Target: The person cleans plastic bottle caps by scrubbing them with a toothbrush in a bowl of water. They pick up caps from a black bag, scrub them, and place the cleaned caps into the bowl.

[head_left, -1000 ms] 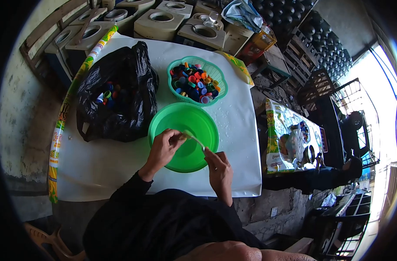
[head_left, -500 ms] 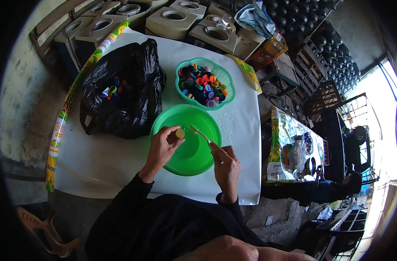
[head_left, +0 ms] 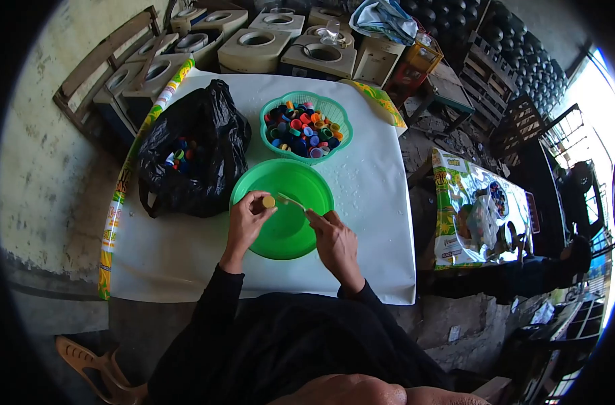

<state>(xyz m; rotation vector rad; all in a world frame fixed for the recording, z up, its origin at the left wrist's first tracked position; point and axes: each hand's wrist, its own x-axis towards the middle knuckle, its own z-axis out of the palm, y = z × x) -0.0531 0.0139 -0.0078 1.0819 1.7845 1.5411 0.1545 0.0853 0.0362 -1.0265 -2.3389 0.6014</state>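
Note:
Over the green basin [head_left: 287,233], my left hand [head_left: 244,228] pinches a yellow bottle cap [head_left: 269,202] between thumb and fingers. My right hand [head_left: 337,244] is closed round the handle of a toothbrush [head_left: 295,203], whose head points at the cap from the right with a small gap showing. Water wets the bottom of the basin. Just behind it stands a mint-green plastic basket [head_left: 348,128] filled with bottle caps of many colours. To the left lies an open black plastic bag [head_left: 223,121] with more coloured caps inside.
White sheeting with a colourful printed border [head_left: 118,209] covers the table [head_left: 375,256]; water drops dot its right side. Beige appliance casings [head_left: 253,50] crowd behind it. At right, a person [head_left: 530,277] is beside another covered table [head_left: 452,236]. A brown plastic chair [head_left: 95,364] stands lower left.
The toothbrush head has come a little nearer to the cap. My view has shifted slightly, so the table and its contents appear turned and moved in the picture.

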